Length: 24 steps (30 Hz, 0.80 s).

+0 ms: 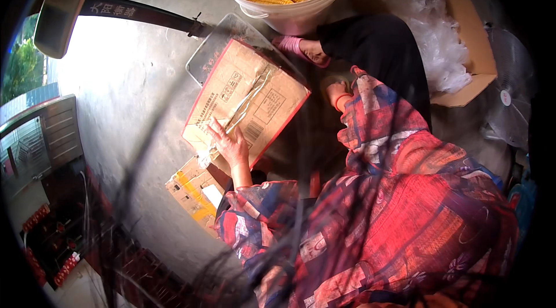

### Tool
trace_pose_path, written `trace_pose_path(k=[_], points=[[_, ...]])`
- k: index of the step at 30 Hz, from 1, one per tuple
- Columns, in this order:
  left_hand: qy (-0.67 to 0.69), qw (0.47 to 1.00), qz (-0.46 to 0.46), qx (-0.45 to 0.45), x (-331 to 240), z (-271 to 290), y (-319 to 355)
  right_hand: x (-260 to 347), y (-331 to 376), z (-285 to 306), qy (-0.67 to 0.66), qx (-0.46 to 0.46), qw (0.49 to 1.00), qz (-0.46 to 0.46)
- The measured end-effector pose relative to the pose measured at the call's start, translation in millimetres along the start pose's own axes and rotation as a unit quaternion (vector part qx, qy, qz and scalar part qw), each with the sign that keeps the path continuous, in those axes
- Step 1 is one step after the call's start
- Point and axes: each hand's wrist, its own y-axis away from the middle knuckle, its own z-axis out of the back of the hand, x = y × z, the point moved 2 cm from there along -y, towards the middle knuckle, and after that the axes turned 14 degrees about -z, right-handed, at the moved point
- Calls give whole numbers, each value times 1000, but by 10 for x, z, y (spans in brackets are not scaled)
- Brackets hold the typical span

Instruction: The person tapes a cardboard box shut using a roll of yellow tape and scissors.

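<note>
A brown cardboard box (pixel 249 96) with red edges and loose tape strips lies flat on the concrete floor in front of me. My left hand (pixel 229 143) rests on its near corner, fingers spread, touching the end of a tape strip. My right hand (pixel 336 92), with a red band at the wrist, sits beside the box's right edge; my red patterned sleeve hides most of it. A foot in a pink sandal (pixel 301 48) stands just beyond the box.
A white bucket (pixel 289 14) full of yellow corn cobs stands at the top. A clear plastic tray (pixel 215 46) lies under the box. A second cardboard piece (pixel 194 189) lies nearer me. An open carton (pixel 463 30) of white plastic and a fan (pixel 509 94) are on the right.
</note>
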Motion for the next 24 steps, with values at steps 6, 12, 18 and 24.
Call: trace_pose_path(k=[6,12,18,24], points=[[-65,993,-67,75,-254,-183,-138,197,-5,116,-79,-39,996,32],[-74,984,-60,151,-510,-390,-195,776,-186,674,-544,-33,788,285],[-77,982,-60,159,-546,-516,-116,890,-20,997,-534,14,755,381],[-131,982,-40,129,-693,-513,-102,952,130,1141,-625,68,664,404]])
